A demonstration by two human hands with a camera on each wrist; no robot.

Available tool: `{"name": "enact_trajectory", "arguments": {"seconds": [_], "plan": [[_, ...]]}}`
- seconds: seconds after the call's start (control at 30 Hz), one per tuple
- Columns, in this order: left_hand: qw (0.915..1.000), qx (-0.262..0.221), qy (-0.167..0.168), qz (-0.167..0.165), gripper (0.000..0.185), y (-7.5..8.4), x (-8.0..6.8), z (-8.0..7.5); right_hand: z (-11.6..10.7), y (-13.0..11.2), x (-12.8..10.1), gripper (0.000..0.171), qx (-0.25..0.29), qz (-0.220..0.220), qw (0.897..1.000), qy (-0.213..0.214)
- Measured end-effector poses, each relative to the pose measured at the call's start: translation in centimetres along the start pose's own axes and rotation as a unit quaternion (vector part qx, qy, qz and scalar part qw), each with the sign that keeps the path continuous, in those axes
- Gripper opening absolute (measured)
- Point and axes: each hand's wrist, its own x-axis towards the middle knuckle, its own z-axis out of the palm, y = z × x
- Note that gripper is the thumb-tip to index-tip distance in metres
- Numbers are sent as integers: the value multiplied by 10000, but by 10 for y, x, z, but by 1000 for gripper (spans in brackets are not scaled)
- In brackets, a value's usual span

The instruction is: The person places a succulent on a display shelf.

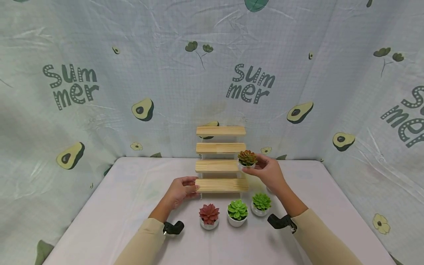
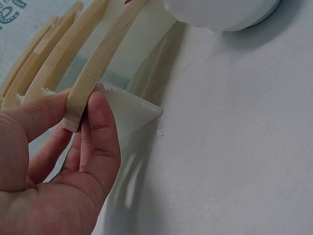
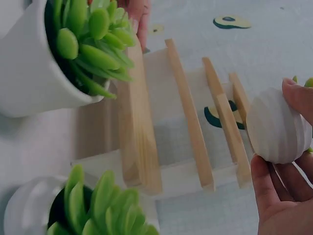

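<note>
The left hand [image 1: 180, 191] pinches the left end of the lowest step of a wooden stepped shelf [image 1: 221, 166] on the white tabletop [image 1: 116, 213], thumb and fingers closed over the board's edge; the shelf's clear side panels are hard to make out; three potted succulents [image 1: 236, 212] stand in front; the right hand [image 1: 269, 172] cups a reddish-green succulent [image 1: 246, 159], its pot partly hidden, at the third step's right end.

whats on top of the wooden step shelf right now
Three steps of the wooden step shelf show bare. At its second step's right end the right hand holds a reddish succulent pot; whether it rests there is hidden.
</note>
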Motion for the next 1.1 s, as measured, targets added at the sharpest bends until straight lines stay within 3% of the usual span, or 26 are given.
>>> {"name": "enact_trajectory", "arguments": {"seconds": [0.4, 0.87, 1.1], "plan": [[10000, 13, -49, 37, 43, -2, 2, 1, 15, -22, 32, 68, 414, -156, 9989, -138], [9999, 6, -157, -10, 44, -1, 2, 2, 36, -51, 72, 65, 194, -417, 9989, -136], [9999, 6, -70, 81, 43, 0, -1, 0, 47, -59, 91, 68, 249, -333, 9988, -258]]}}
